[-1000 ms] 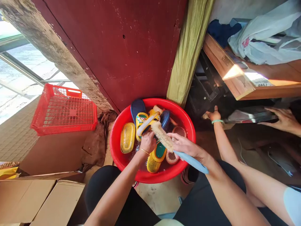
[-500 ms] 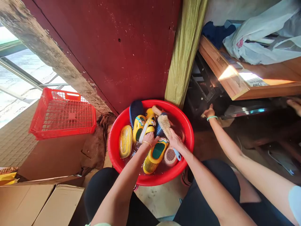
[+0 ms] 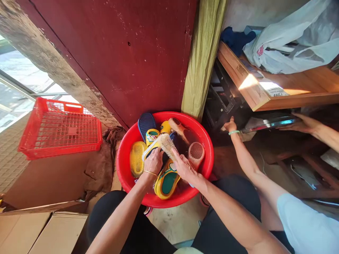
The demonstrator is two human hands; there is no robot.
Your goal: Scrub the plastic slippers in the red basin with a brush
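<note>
A red tub between my knees holds water and several shoes. My left hand is closed around a yellow shoe with a pale sole edge, tilted above the water. In my right hand is a scrubbing brush with beige bristles and a light blue handle, mostly covered by the hand. The brush head lies against the held shoe. Below my hands floats a yellow clog with a green inside. Around them are a yellow sole, a dark blue slipper and a beige shoe.
Another person's hands reach in on the right, by a dark flat object under a wooden drawer. A red crate and cardboard box stand left. A dark red door rises behind the tub.
The brush has moved left onto the held shoe, which has been raised and tilted. The other person's far hand has come further in, onto the dark flat object. The view has shifted slightly right.
</note>
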